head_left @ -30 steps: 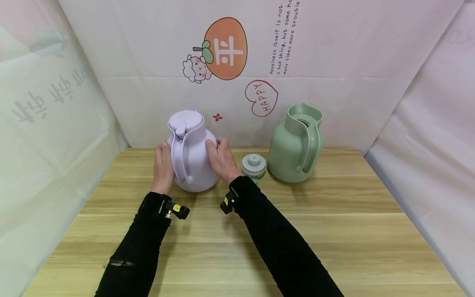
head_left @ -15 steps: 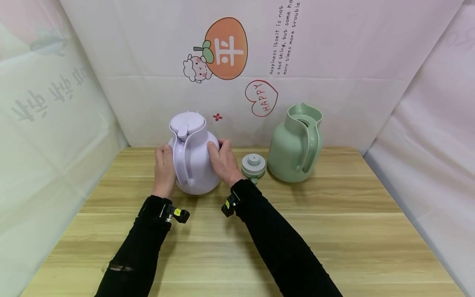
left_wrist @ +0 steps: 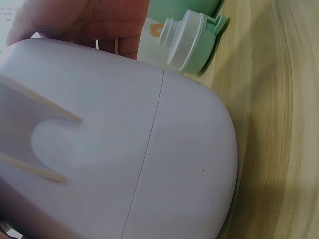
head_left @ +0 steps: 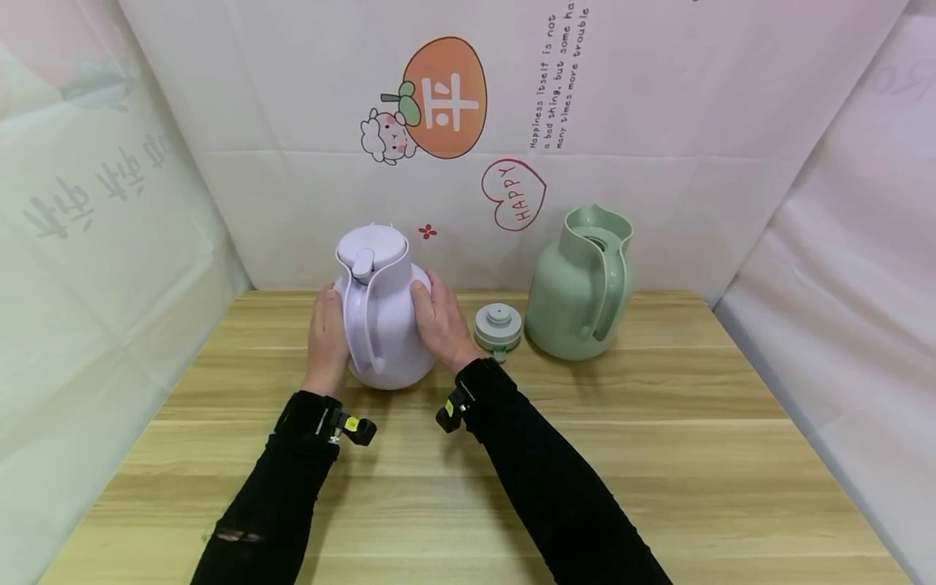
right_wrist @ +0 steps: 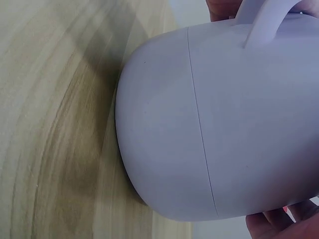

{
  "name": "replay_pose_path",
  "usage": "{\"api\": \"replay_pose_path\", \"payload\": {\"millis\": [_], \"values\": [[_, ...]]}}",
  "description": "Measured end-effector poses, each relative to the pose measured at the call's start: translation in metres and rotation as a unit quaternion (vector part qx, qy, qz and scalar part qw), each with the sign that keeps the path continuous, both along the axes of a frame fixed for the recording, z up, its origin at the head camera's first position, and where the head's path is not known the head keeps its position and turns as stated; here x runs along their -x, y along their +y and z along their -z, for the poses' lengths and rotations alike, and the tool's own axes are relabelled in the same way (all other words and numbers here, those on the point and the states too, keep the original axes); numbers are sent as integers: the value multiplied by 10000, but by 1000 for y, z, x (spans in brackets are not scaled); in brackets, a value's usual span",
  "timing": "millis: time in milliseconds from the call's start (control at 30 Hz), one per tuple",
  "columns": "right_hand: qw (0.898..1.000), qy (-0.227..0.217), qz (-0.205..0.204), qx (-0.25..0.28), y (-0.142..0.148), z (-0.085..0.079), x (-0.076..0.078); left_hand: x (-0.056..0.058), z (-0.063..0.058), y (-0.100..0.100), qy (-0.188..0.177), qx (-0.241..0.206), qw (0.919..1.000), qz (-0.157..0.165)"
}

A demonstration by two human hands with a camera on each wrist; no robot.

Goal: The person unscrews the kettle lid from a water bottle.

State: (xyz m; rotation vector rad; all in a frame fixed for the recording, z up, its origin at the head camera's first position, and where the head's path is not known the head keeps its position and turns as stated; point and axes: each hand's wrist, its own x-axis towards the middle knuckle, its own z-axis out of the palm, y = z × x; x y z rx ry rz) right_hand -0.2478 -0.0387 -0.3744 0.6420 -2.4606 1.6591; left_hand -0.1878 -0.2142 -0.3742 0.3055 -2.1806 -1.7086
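A lilac thermal jug [head_left: 395, 337] with its lid on stands upright at the table's left, its handle facing me. My left hand [head_left: 327, 341] holds its left side, the fingertips going out of sight behind the body. On the opposite side my right hand [head_left: 442, 325] grips it, thumb on the front and fingers round the back. Both wrist views show the smooth jug body [right_wrist: 159, 124] close up, its rounded base right at the wooden surface. In the left wrist view the right hand [left_wrist: 89, 20] lies along the jug's far side.
A green thermal jug [head_left: 574, 301] with an uncovered mouth stands to the right. Between the two jugs lies a grey-green stopper lid [head_left: 499, 325]. The wooden table [head_left: 658, 455] meets a printed white cloth [head_left: 643, 122] at the back, with cloth on both sides.
The lilac jug has shifted slightly toward me and a little to the right, both hands moving with it. The left fingers have slid slightly farther behind it. The green jug and stopper stay put.
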Motion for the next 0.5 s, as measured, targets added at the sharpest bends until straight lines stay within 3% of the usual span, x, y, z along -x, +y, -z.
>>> {"api": "replay_pose_path", "payload": {"millis": [200,500], "values": [[9989,-458,92,-12,2,1,-8,-3,0,4,-118,-150,9998,-19],[9969,-768,152,25,6,1,-17,-7,1,7,-244,-180,9995,42]]}}
